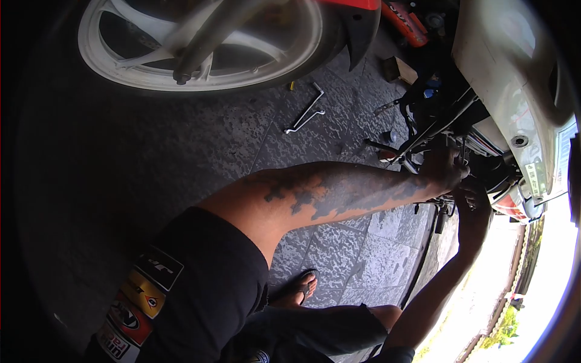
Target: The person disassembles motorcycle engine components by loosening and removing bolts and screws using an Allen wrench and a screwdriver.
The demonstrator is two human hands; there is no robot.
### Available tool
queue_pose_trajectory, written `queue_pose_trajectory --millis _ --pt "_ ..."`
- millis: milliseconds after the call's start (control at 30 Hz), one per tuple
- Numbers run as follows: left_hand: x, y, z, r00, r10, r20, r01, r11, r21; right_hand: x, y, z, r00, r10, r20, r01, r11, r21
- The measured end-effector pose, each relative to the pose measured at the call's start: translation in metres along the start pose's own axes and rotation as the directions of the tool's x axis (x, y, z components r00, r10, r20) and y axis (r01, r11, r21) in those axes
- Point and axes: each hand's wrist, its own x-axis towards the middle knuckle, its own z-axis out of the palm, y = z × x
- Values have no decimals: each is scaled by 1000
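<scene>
My left hand (446,168) reaches across to the underside of the pale motorcycle body (505,72). Its fingers are closed by a thin dark upright piece, and what they grip is too small and shadowed to name. Just below it, almost touching, my right hand (474,198) has its fingers curled in against the same dark mechanical parts. Whatever those fingers hold is hidden. Dark tubes, a metal rod and cables surround both hands.
A white spoked wheel (272,71) of a red motorcycle stands at the top. Two metal wrenches (305,121) lie on the grey tiles (236,133). A small box (399,70) and an orange part (405,25) are at the upper right. My sandalled foot (307,287) rests below.
</scene>
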Motion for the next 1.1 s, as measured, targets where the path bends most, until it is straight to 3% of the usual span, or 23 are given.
queue_pose_trajectory --millis 67,200,267,300,333,367,400,433,500,567,667,700,767,867,933,967,1033,1067,1100 --pt "1 2 -1 995 60 -83 -49 990 131 3 -3 3 996 89 -13 -90 995 -51" --pt "12 -3 -2 1000 -4 -27 5 1000 22 10 8 12 992 114 46 -115 993 7" --pt "20 -10 -2 999 34 0 -34 999 6 11 18 20 999 24 47 -30 992 121" --pt "16 -2 -8 999 45 8 -45 999 1 11 12 21 997 57 46 -63 987 150" --pt "14 7 -14 999 -17 40 18 999 -37 13 16 21 997 55 47 -61 986 152" --pt "11 13 -19 994 -80 74 85 994 -73 16 19 20 999 -43 17 41 995 93" --pt "12 12 -20 994 -83 73 88 993 -74 17 23 20 990 -141 -6 141 990 30" --pt "13 13 -22 993 -87 81 94 992 -84 16 27 19 990 -140 -4 140 990 29" --pt "16 10 -21 992 -91 86 99 990 -96 14 21 16 997 70 15 -71 991 109" --pt "18 4 -16 972 -23 236 94 950 -296 16 28 18 997 80 20 -83 986 148" --pt "19 -1 -11 989 8 150 47 931 -361 14 20 17 991 128 43 -133 981 139" --pt "17 3 -13 989 8 150 48 931 -361 14 13 15 985 163 60 -168 981 91" --pt "11 14 -19 991 -89 102 106 979 -172 15 12 10 983 158 97 -171 974 148" --pt "15 9 -14 992 -68 102 90 970 -228 19 11 7 982 138 132 -162 967 198" --pt "16 12 -15 989 -99 109 116 979 -166 29 15 5 958 3 285 -44 990 137" --pt "16 13 -16 985 -130 111 141 985 -102 30 13 4 958 5 286 -46 990 136" --pt "17 6 -10 993 -78 83 88 989 -116 34 5 1 958 88 272 -82 996 -33" --pt "18 2 -7 998 -25 53 32 992 -126 34 7 2 958 84 274 -78 996 -32" --pt "23 -7 -1 998 -25 50 32 992 -126 32 11 2 969 -19 245 7 999 51"
